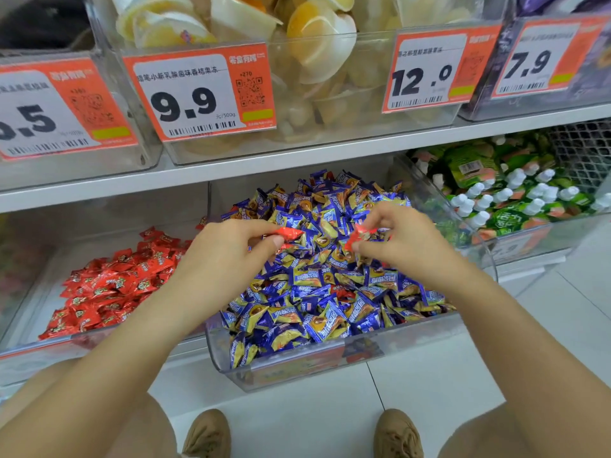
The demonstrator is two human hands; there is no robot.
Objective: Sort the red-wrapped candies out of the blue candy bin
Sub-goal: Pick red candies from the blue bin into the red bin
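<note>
A clear bin (297, 365) on the lower shelf is heaped with blue-and-gold wrapped candies (317, 292). My left hand (228, 252) hovers over its left side and pinches a red-wrapped candy (289, 233) between thumb and forefinger. My right hand (396, 242) is over the middle of the heap and pinches another red-wrapped candy (358, 234). One more red wrapper (344, 295) peeks out among the blue ones lower down. To the left, a separate clear bin holds a pile of red-wrapped candies (112, 285).
The white shelf (264, 163) above carries clear bins of jelly cups (310, 51) with orange price tags (201, 90). On the right a bin holds green pouches with white caps (515, 193). White floor tiles and my two tan shoes (208, 434) are below.
</note>
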